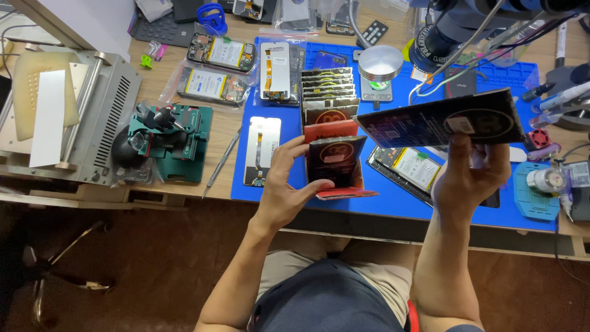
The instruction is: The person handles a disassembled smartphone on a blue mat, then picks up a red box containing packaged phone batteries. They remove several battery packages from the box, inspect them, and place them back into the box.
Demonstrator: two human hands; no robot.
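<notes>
My left hand point(284, 184) grips the front of a row of flat dark packets point(330, 101) with round gold emblems, standing upright in a red box point(340, 184) on the blue work mat point(289, 184). Its thumb lies on the box's front lip and its fingers steady the front packet point(335, 161). My right hand point(467, 178) holds one long dark packet point(442, 120) lifted above the mat, tilted, pinched at its lower edge. An opened phone point(409, 169) showing its battery lies under that raised packet.
Phone screens point(262, 149) and opened phones in clear bags point(212, 85) lie on the mat's left part and the wooden desk. A green clamp fixture point(175, 138) and a grey machine point(74, 117) stand left. A microscope point(455, 31), round metal weight point(381, 61) and tools point(553, 98) crowd the right.
</notes>
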